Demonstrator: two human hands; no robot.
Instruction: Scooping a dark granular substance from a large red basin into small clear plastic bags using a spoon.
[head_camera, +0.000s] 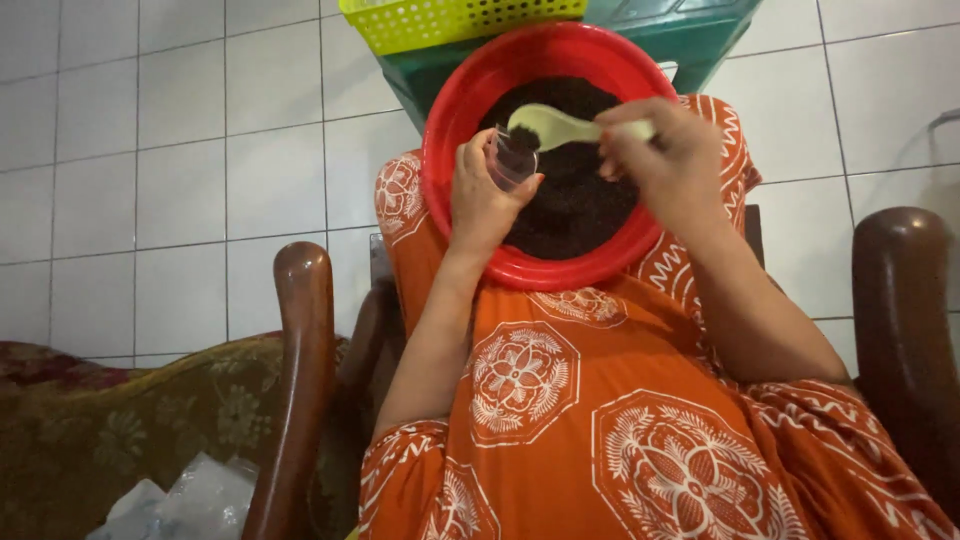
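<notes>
Fingers (500, 150) of the left hand (483, 195) curl closed around a small clear plastic cup (512, 158), tipped on its side over a red round basin (445, 150), while the right hand (668, 160) pinches the handle of a pale green plastic spoon (555, 125), its bowl poised at the cup's mouth. Both hands are closed on what they hold; the thumb of the left hand presses against the cup's side.

Nearest the camera, the person's lap is covered by an orange garment with white floral medallions (620, 430), flanked by dark polished wooden armrests, one at the left (300, 370) and one at the right (905, 320). At the lower left, crumpled clear plastic bags (190, 500) lie against a patterned, brownish upholstered seat (120, 420).

Farther out, the red basin rests on the person's knees and holds a mound of dark, almost black, granular material (580, 200), which fills most of its floor. The cup and spoon hover just above this dark mass, near the basin's far-left portion.

Beyond the basin stands a green plastic stool (690, 40), and on it, at the top edge of the view, sits a yellow-green perforated plastic basket (440, 20). White floor tiles (180, 150) spread across the background.
</notes>
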